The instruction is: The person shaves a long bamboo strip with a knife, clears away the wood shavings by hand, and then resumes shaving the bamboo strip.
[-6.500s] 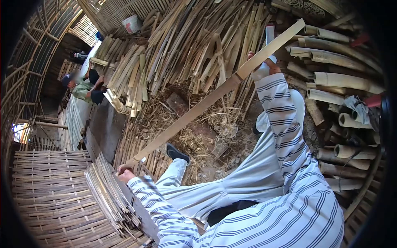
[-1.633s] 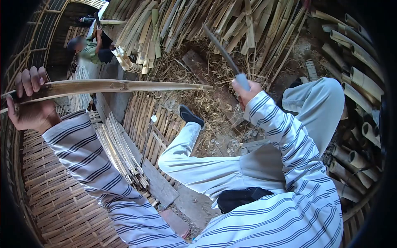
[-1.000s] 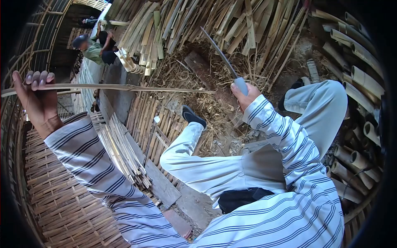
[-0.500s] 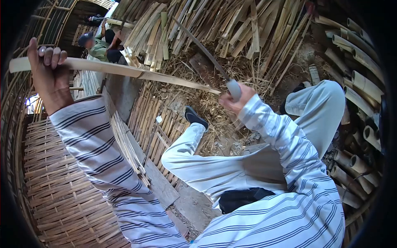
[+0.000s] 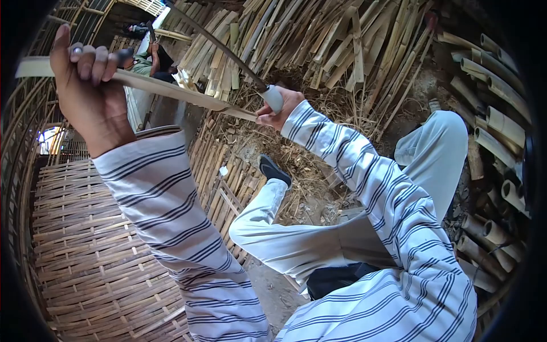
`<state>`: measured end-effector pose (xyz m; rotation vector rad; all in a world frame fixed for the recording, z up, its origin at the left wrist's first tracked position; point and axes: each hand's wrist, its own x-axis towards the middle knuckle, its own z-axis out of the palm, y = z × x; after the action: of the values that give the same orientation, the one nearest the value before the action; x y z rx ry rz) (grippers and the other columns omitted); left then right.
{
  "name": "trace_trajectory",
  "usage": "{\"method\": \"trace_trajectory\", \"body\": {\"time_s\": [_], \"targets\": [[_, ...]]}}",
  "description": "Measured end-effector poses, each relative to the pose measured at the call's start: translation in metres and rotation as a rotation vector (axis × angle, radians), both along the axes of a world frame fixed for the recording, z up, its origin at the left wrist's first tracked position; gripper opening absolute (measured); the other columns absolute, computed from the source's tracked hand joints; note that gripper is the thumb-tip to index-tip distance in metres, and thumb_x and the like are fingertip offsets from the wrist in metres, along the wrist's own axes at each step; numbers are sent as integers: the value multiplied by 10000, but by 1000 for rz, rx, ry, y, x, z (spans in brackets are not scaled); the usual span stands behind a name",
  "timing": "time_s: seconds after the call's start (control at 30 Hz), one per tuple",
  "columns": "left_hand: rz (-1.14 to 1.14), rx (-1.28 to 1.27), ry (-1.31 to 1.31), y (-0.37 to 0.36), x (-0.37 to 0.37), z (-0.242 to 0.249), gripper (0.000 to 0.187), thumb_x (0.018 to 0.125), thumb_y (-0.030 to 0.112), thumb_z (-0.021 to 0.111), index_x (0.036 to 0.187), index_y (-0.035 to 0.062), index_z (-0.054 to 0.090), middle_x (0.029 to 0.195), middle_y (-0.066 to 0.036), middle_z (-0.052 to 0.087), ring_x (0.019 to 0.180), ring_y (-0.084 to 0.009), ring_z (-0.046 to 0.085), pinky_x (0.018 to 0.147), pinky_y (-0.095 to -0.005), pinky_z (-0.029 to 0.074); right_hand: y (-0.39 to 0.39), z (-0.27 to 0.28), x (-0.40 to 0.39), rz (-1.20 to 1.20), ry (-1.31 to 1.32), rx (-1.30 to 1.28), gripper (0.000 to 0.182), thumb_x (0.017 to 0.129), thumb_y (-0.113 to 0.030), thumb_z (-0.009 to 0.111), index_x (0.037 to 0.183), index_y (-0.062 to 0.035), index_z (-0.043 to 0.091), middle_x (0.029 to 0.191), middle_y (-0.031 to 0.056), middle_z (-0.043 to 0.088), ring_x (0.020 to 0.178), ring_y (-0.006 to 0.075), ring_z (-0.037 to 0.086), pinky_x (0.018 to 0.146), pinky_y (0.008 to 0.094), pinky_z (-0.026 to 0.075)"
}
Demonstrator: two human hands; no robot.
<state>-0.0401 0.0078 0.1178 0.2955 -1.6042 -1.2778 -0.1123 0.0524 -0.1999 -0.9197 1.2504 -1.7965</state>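
Note:
My left hand, raised at the upper left, is closed around a long pale bamboo strip, its index finger pointing up. The strip slopes down to the right, and its thin far end reaches the fingers of my right hand. Those fingers are wrapped round the light grey handle of a machete. Its long dark blade points up and to the left, above the strip. A notch or node shows along the strip near its right end.
Split bamboo pieces lie heaped ahead, with shavings on the ground below. Cut bamboo poles are stacked at right. A woven bamboo panel fills the lower left. Another person sits at the upper left.
My right hand has moved left and up with the machete, closer to my left hand. My left hand has shifted right and slightly up, with the strip still in it.

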Motion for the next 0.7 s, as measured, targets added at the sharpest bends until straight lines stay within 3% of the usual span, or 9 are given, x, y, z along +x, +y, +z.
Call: {"method": "trace_trajectory", "body": {"time_s": [0.1, 0.13, 0.23, 0.27, 0.37, 0.63, 0.7], "targets": [[-103, -15, -31, -10, -3, 1, 267, 865, 203, 609, 662, 127, 453, 484, 69, 284, 425, -44, 265, 426, -186, 251, -2, 3, -14, 102, -38, 16, 219, 691, 83, 671, 822, -21, 530, 729, 39, 615, 764, 149, 661, 685, 289, 575], [-116, -15, -44, -9, -6, 1, 266, 868, 202, 605, 663, 128, 453, 485, 69, 286, 424, -43, 267, 428, -187, 255, -6, 8, -20, 206, -365, 55, 247, 689, 117, 672, 752, -36, 488, 720, 56, 600, 763, 208, 668, 697, 347, 586], [-169, -21, -61, 4, -19, -1, 269, 881, 194, 586, 658, 133, 447, 486, 69, 286, 426, -41, 266, 435, -189, 260, -6, 2, -46, 477, -707, 40, 290, 665, 133, 702, 739, -33, 476, 710, 56, 573, 770, 256, 671, 719, 395, 588], [-169, -31, -67, 7, -22, -2, 271, 886, 194, 579, 658, 133, 447, 486, 69, 285, 426, -41, 266, 435, -189, 259, -3, -2, -47, 428, -339, 21, 272, 684, 118, 710, 758, -44, 505, 720, 84, 621, 781, 248, 676, 709, 361, 588], [-217, -43, -86, 9, -25, -3, 275, 909, 195, 546, 659, 132, 449, 485, 67, 286, 428, -38, 268, 436, -189, 258, -1, -4, -54, 436, -165, -13, 274, 683, 100, 725, 761, -46, 506, 708, 87, 626, 786, 243, 675, 711, 360, 587], [-247, -36, -80, 12, -28, -4, 275, 915, 193, 534, 661, 124, 453, 477, 72, 282, 423, -38, 261, 432, -181, 261, -5, -12, -59, 486, -209, -21, 326, 652, 85, 761, 763, -66, 494, 709, 20, 602, 802, 201, 669, 759, 342, 567], [-224, -64, -77, 11, -26, -5, 267, 916, 187, 532, 668, 121, 456, 480, 69, 284, 428, -39, 264, 434, -179, 269, -8, -16, -60, 421, -57, -27, 340, 646, 83, 766, 775, -68, 489, 712, 25, 609, 797, 195, 667, 761, 346, 565]]}}
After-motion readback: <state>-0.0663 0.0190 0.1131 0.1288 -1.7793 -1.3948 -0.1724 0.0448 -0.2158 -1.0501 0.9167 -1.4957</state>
